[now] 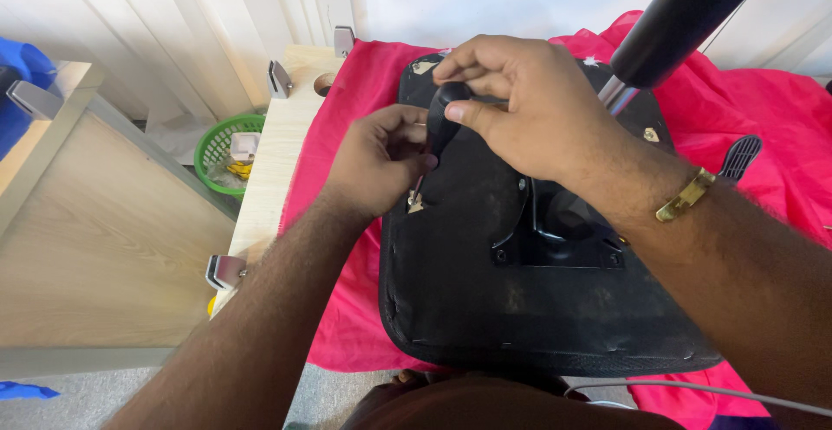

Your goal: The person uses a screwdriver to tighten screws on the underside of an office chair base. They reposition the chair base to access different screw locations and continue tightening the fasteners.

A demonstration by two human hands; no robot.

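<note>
Your right hand [520, 105] has a closed grip on the black screwdriver handle [446, 118], thumb & fingers round its top. Left hand [381, 161] grip is narrow, pinching the shaft just below, near the tip & screw [414, 198]. Under both grips lies the upturned black seat base [485, 309] on a red cloth [347, 135]. Metal bracket [555, 239] sits right of the tip.
</note>
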